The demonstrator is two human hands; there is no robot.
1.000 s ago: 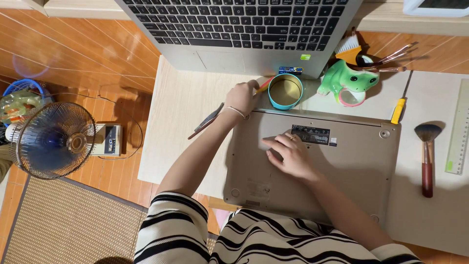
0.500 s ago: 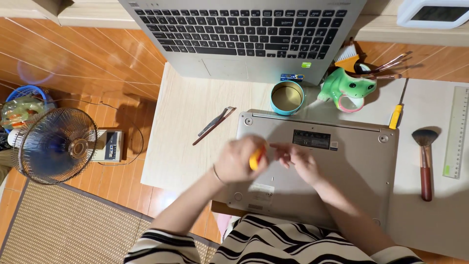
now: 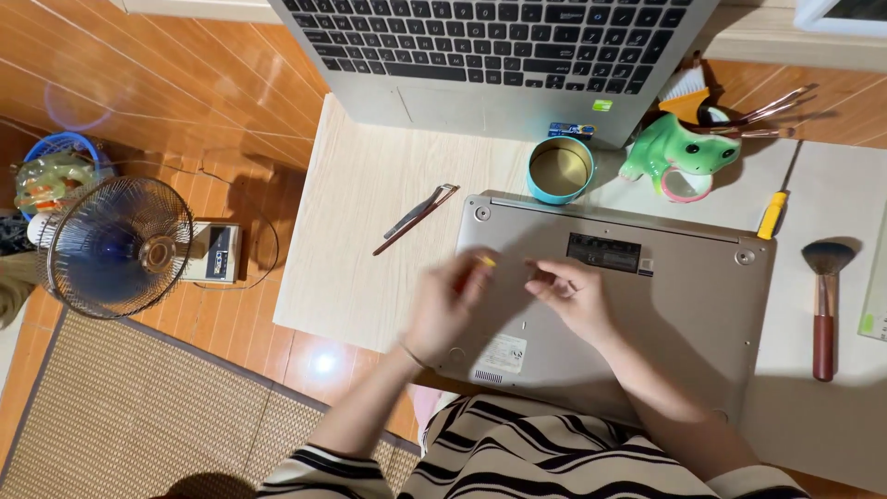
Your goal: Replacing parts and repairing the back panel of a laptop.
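Small yellow-tipped tool, blurred, sits pinched in the left hand, over the upturned champagne-coloured laptop base on the pale wooden low table. Left to right: blue round floor fan on the orange wood floor, small grey box just beside it, woven mat below. On the table, dark tweezers lie left of the base. Left hand fingers curled round the tool; right hand fingertips pinched together near the tool tip, what they hold too small to tell. Behind: open silver laptop keyboard, teal round tin, green frog figurine, yellow-handled screwdriver, red-handled soft brush far right.
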